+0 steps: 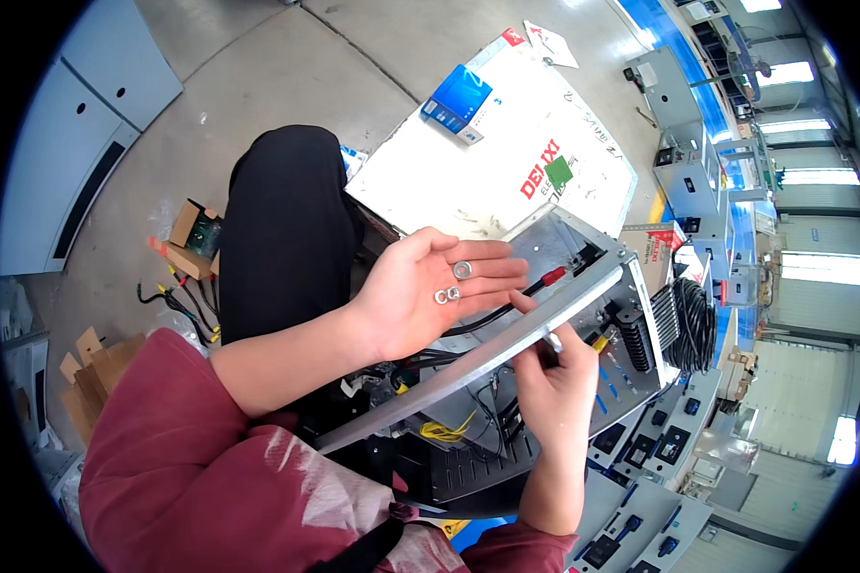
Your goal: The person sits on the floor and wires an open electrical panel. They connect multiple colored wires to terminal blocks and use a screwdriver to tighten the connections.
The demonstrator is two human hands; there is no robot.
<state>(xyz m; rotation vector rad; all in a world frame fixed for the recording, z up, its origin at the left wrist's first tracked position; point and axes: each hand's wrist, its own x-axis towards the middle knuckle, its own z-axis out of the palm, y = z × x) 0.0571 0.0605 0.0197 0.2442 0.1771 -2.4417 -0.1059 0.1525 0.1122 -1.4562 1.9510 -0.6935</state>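
My left hand (397,298) is stretched out flat, palm up, above the near edge of a grey metal enclosure (478,371). One round metal washer (462,269) lies on its fingers, and a pair of smaller metal rings (446,295) rests lower down near the palm. Across the enclosure's rim, my right hand (556,390) has its fingers curled together. A small shiny metal piece (552,341) shows at those fingertips; its kind cannot be made out. Close by, inside the enclosure, a thick black cable with a red sleeve (552,277) runs toward a terminal.
Yellow wires (446,430) and a black finned block (634,339) sit in the enclosure. Beyond stands a large white box (506,153) bearing a blue carton (457,103). Coiled black cable (690,325) lies at right; grey cabinets (67,143) and loose cables (186,306) are at left.
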